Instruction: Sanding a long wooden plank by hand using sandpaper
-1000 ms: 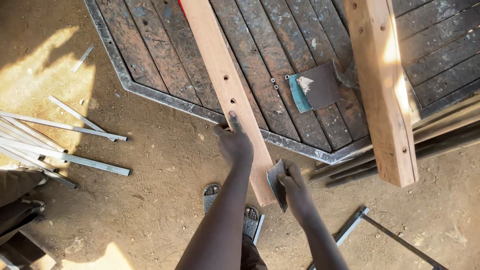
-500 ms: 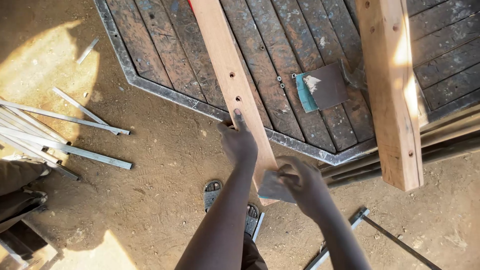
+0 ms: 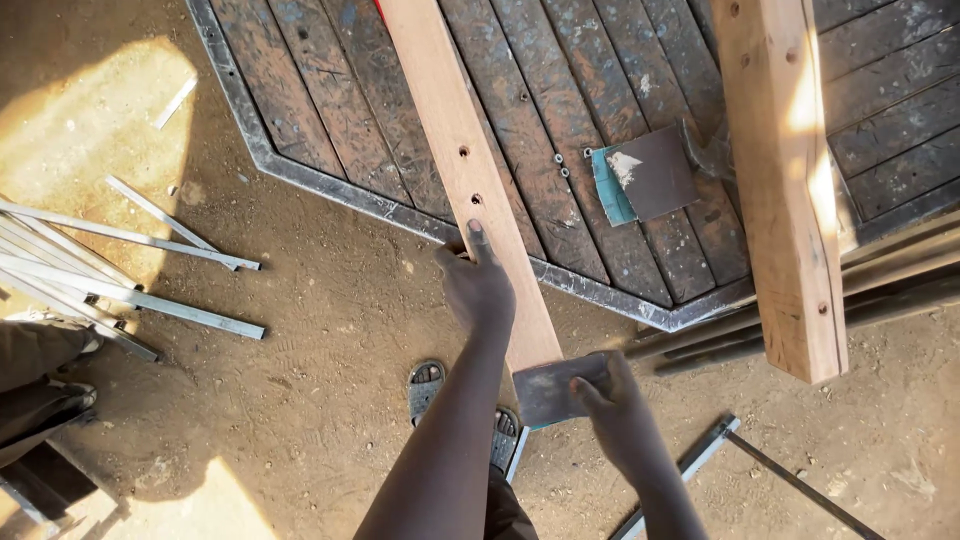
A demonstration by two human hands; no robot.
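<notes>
A long reddish wooden plank (image 3: 455,150) with two small holes runs from the top of the view down toward me, resting on a dark slatted platform (image 3: 590,120). My left hand (image 3: 478,285) presses flat on the plank near its lower end. My right hand (image 3: 615,405) grips a grey sheet of sandpaper (image 3: 555,388) held against the plank's near end.
A thicker pale wooden beam (image 3: 785,180) lies at the right. A second sandpaper sheet (image 3: 645,178) rests on the platform. Metal strips (image 3: 120,270) lie on the dirt at the left, a metal bar (image 3: 690,470) at the lower right. My sandalled foot (image 3: 428,385) is below.
My right hand has turned the sandpaper and brought it flat against the plank's near end. My left hand stays on the plank.
</notes>
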